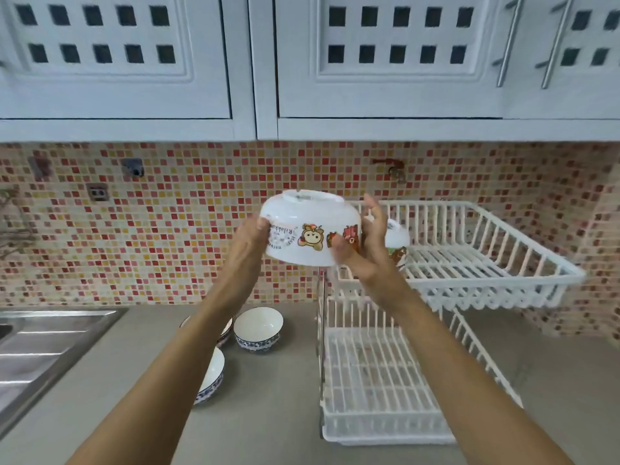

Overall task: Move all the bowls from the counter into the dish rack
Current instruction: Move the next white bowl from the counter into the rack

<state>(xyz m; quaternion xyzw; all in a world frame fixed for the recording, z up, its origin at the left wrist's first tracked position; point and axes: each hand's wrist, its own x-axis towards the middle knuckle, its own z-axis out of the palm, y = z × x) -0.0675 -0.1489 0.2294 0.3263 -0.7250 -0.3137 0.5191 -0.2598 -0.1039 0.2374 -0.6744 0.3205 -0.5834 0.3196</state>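
Both hands hold a white bowl with cartoon bear pictures (310,226) upside down in the air, just left of the dish rack's upper tier (476,263). My left hand (250,239) grips its left side and my right hand (367,243) its right side. A second white cartoon bowl (397,238) lies upside down in the upper tier, partly hidden behind my right hand. Three blue-patterned white bowls stand on the counter below: one (258,328) upright in full view, one (225,330) behind my left forearm, one (211,380) nearer me.
The white rack's lower tier (379,380) sits on the grey counter (275,414). A steel sink drainboard (43,350) lies at the left. Pale cabinets (385,62) hang overhead above a mosaic tile wall (167,229).
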